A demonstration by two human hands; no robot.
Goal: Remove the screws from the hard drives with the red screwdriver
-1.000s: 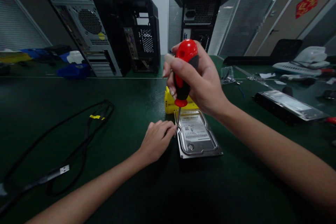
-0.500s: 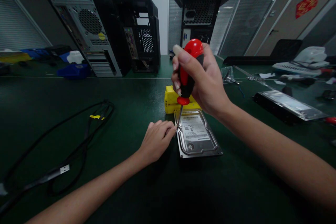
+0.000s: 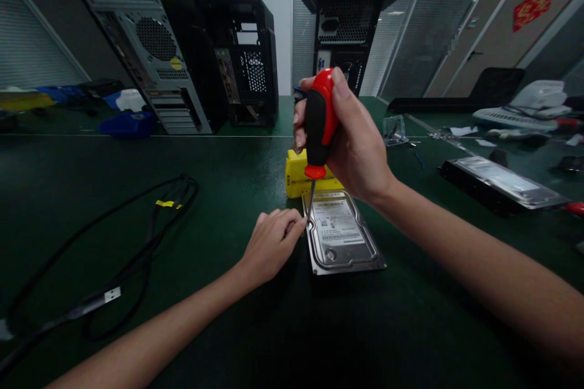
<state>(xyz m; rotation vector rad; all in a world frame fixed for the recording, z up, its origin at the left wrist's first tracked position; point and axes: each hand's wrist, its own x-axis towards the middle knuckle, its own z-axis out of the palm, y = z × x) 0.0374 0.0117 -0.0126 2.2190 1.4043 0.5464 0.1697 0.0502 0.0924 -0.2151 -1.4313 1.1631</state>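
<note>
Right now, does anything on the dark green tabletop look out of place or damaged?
I see nothing spilled or visibly damaged around the flat silver hard drive. The long black cable at left looks untidy: loosely looped, its silver metal USB plug unconnected.

red-black screwdriver (image 3: pixel 318 124), seemingly dark green table (image 3: pixel 237 173)

Hard drive (image 3: pixel 350 253): smooth silver metal casing, moderate sheen; its label (image 3: pixel 340 225) appears to be printed white paper, matt. Screwdriver (image 3: pixel 321 124): handle of glossy red plastic with matt black, rubber-like grip; shaft (image 3: pixel 312 200) of bright metal. Table (image 3: pixel 223 176): smooth dark green surface, faintly reflective. Yellow block (image 3: pixel 296 175) beyond the drive: smooth, plastic in appearance. Far-left computer case (image 3: pixel 159 48): grey metal back, perforated in places. Left cable (image 3: pixel 149 245): black sheath, low sheen; plug (image 3: pixel 112 295) of shiny metal.
</note>
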